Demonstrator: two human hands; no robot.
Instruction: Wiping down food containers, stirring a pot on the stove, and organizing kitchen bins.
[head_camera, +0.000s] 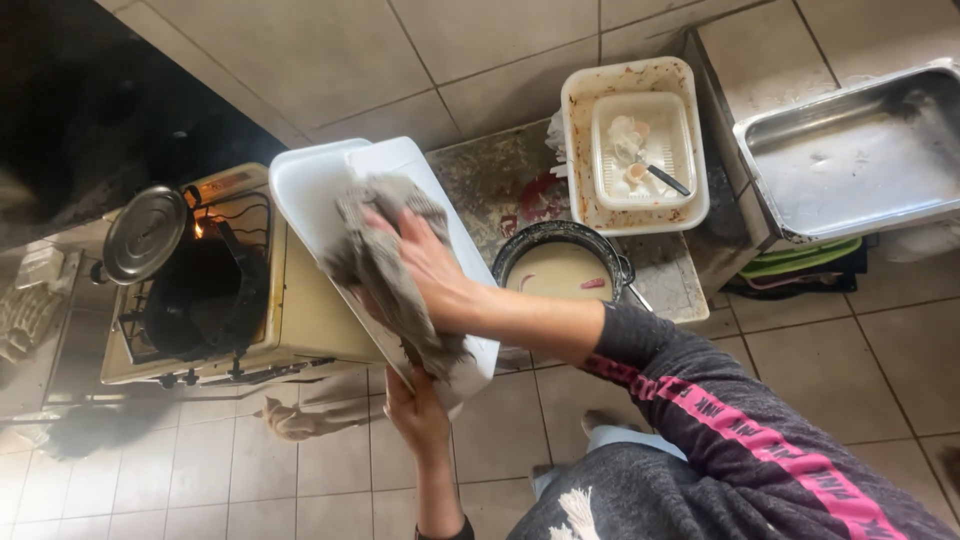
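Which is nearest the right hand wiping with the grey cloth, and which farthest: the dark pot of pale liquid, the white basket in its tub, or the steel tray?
From the right hand:
1. Dark pot, just beside it on the counter.
2. White basket, further back in its tub.
3. Steel tray, far corner.

Dark grey sleeve (700, 400) pushed up forearm, pink stripe along it (dark lettering), grey trousers (640, 495), bare hands.

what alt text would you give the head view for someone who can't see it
Seen from above, the right hand presses a grey cloth onto a white tray that the left hand holds from below. A small stove with a lit burner stands alongside.
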